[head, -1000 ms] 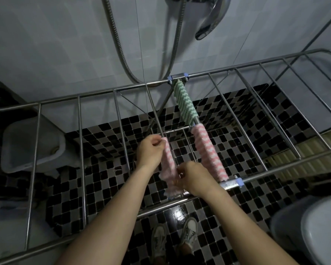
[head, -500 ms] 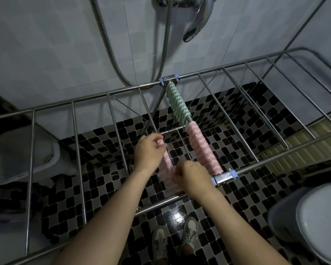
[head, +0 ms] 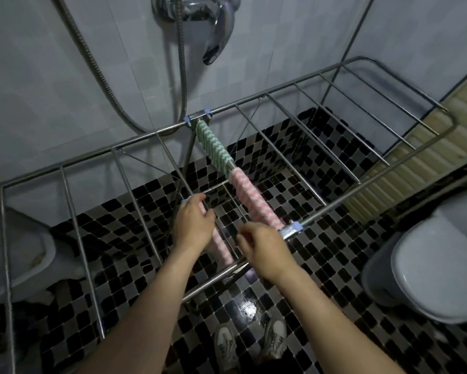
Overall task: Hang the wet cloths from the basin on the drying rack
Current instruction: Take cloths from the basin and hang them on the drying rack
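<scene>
Pink cloth (head: pixel 223 245) draped lengthwise over a drying rack (head: pixel 266 94) rod, beside the green cloth (head: pixel 213 147) and striped cloth (head: pixel 254 203), to air flat. Left hand (head: pixel 194 222) rests on its far end, grip unclear. Right hand (head: pixel 264 249) fingers loose, holding nothing.

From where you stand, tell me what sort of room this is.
Most likely a bathroom: a shower mixer with its metal hose on the tiled wall, and a toilet at the right.
</scene>
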Motion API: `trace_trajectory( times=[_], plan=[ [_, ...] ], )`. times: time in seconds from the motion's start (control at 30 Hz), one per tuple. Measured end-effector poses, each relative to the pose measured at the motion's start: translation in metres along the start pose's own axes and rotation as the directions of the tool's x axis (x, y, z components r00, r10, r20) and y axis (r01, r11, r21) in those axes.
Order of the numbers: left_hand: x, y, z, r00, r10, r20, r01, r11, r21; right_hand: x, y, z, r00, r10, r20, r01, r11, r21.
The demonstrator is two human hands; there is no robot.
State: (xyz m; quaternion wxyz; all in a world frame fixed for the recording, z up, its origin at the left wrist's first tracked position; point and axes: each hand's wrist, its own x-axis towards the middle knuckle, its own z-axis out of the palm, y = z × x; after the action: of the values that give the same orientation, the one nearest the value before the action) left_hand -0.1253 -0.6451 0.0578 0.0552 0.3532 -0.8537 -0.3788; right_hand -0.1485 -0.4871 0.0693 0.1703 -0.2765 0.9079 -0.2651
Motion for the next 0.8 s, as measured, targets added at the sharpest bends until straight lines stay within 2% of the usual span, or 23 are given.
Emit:
trace_trajectory(
  times=[0.07, 0.17, 0.3, 0.47, 0.57, 0.6, 0.67, 0.77, 0.8],
  plan=[
    [-0.004, 0.011, 0.004, 0.998, 0.054, -0.015, -0.056, 0.994, -0.094, -0.009, 0.014, -0.017, 0.998, 0.059, -0.039, -0.057, 0.998, 0.035],
    [-0.014, 0.036, 0.021, 0.98, 0.159, 0.12, -0.118, 0.95, -0.29, -0.027, 0.041, -0.044, 0.979, 0.174, -0.107, -0.159, 0.978, 0.136],
    [-0.041, 0.079, 0.048, 0.922, 0.306, 0.236, -0.209, 0.909, -0.361, -0.064, 0.076, -0.075, 0.927, 0.28, -0.25, -0.22, 0.945, 0.242],
    [-0.091, 0.131, 0.103, 0.808, 0.5, 0.311, -0.368, 0.841, -0.397, -0.131, 0.12, -0.106, 0.802, 0.411, -0.434, -0.263, 0.895, 0.362],
    [-0.133, 0.165, 0.145, 0.687, 0.586, 0.43, -0.44, 0.806, -0.397, -0.182, 0.155, -0.12, 0.661, 0.519, -0.542, -0.282, 0.841, 0.461],
    [-0.143, 0.173, 0.154, 0.655, 0.596, 0.464, -0.442, 0.8, -0.405, -0.192, 0.162, -0.122, 0.614, 0.562, -0.555, -0.267, 0.809, 0.523],
    [-0.177, 0.194, 0.182, 0.579, 0.601, 0.552, -0.411, 0.799, -0.439, -0.228, 0.184, -0.131, 0.478, 0.699, -0.531, -0.204, 0.677, 0.707],
    [-0.234, 0.22, 0.223, 0.481, 0.576, 0.661, -0.313, 0.817, -0.484, -0.29, 0.22, -0.142, 0.318, 0.882, -0.348, -0.077, 0.39, 0.918],
    [-0.246, 0.224, 0.232, 0.466, 0.556, 0.688, -0.273, 0.83, -0.486, -0.305, 0.227, -0.144, 0.304, 0.915, -0.266, -0.015, 0.283, 0.959]
  ],
)
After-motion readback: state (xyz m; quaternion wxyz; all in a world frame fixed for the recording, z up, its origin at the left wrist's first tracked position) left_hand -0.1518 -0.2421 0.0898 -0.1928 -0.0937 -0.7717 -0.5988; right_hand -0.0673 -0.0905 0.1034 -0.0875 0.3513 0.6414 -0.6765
